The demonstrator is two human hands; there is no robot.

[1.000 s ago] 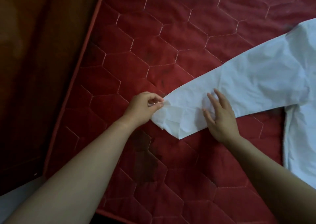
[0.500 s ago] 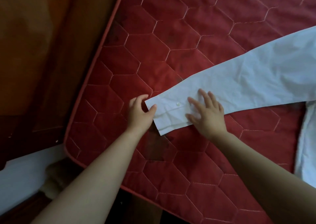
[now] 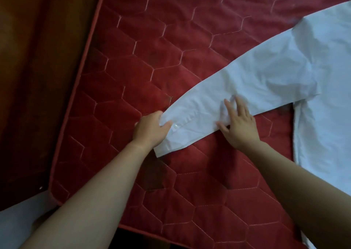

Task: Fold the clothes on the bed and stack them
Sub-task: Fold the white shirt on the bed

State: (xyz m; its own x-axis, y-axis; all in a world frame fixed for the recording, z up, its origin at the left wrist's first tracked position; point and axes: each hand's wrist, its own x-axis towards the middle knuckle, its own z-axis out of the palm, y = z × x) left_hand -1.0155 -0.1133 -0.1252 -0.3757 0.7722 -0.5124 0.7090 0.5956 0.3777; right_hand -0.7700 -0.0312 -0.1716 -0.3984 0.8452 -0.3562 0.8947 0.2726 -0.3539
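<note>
Head view, the only 1 given. A red quilted mattress [image 3: 152, 59] with a pale stitched hexagon pattern fills most of the picture, and its piped left edge runs on a slant from the top towards its near-left corner.

A white shirt [image 3: 326, 116] lies flat on the mattress at its right side, with the body running off the right border of the picture. 1 long sleeve [image 3: 256, 81] stretches out from the body across the middle of the mattress, slanting towards the near-left corner. It is creased but lies flat. The cuff [image 3: 180, 136] is the sleeve's end nearest that corner, and a small clear button [image 3: 175, 125] shows on it.

The 2 bare forearms reach in from the mattress's near edge. The left hand [image 3: 150, 129] pinches the cuff at its end: the thumb lies on top of the cloth just beside the button, while the other fingers are curled narrow, their tips hidden by the cloth. The right hand [image 3: 239, 127] rests palm down on the sleeve, further up it towards the shirt body, with fingers straight and spread wide and the thumb splayed out along the sleeve's near edge.

Beyond the mattress's left edge lies a dark brown wooden surface [image 3: 38, 78]. A pale patch [image 3: 15, 220] shows off the near-left corner, and I cannot tell what it is.
</note>
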